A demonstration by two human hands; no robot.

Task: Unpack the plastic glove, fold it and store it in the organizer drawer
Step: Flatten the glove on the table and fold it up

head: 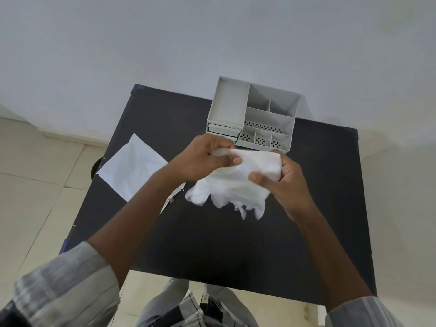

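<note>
A thin white plastic glove [232, 188] hangs above the middle of the black table [212, 244], cuff up and fingers dangling toward me. My left hand [205, 159] pinches the cuff's left end. My right hand [283, 182] grips the cuff's right end, thumb on the front. The grey organizer [254, 114] stands at the table's far edge just behind my hands; its drawers [223, 131] at the lower left look closed and are partly hidden by my left hand.
A flat white paper wrapper [132, 167] lies on the table's left side, overhanging the edge. A torn paper strip [173, 197] lies beside my left forearm. A dark round object [96, 167] sits on the floor left of the table. Tiled floor surrounds the table.
</note>
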